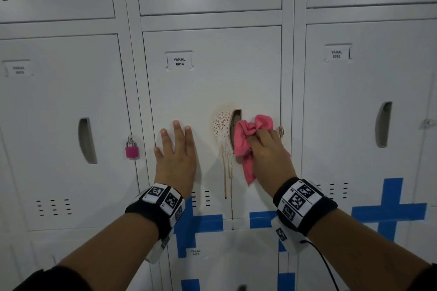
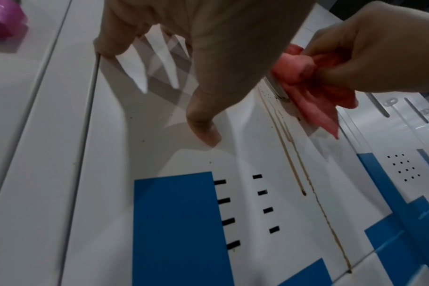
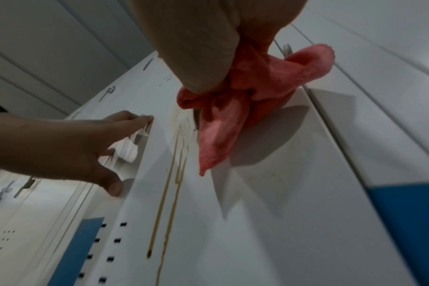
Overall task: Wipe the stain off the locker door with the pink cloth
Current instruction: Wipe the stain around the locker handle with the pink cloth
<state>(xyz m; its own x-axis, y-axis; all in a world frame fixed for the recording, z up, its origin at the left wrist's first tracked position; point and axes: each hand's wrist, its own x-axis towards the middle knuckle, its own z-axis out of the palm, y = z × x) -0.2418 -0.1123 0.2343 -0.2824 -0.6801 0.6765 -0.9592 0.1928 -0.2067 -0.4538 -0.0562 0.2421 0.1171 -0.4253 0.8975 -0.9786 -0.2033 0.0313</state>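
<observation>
Door: pale grey metal locker door [image 1: 212,78] labelled YAKAL 0014 is filling the middle of the head view, with a recessed grey pull handle [image 1: 235,130] toward its right side.
Stain: brown speckled stain [image 1: 221,123] is sitting just left of the handle, and thin brown drip lines [image 1: 228,172] are running down from it toward the door's lower edge.
Cloth: bunched pink cloth [image 1: 248,139] is lying against the door over the lower part of the handle, just right of the speckles, with one tail hanging down below the fist.
Right hand: right hand [image 1: 264,151] is gripping the cloth with curled fingers and holding it to the door; the right wrist view is showing the fabric [image 3: 245,92] squeezed out of the fist.
Left hand: left hand [image 1: 176,153] is lying flat on the same door with fingers straight and spread, left of the stain and level with it, holding nothing.
Hands and stain: stain and drips are lying between the two hands, which are apart.
Padlock: small pink padlock [image 1: 132,149] is hanging on the neighbouring locker, left of the left hand.
Tape: blue tape strips [image 1: 208,222] are crossing the locker fronts below both wrists.
Vents: black slot vents [image 1: 201,198] are showing in the door near the left wrist.
</observation>
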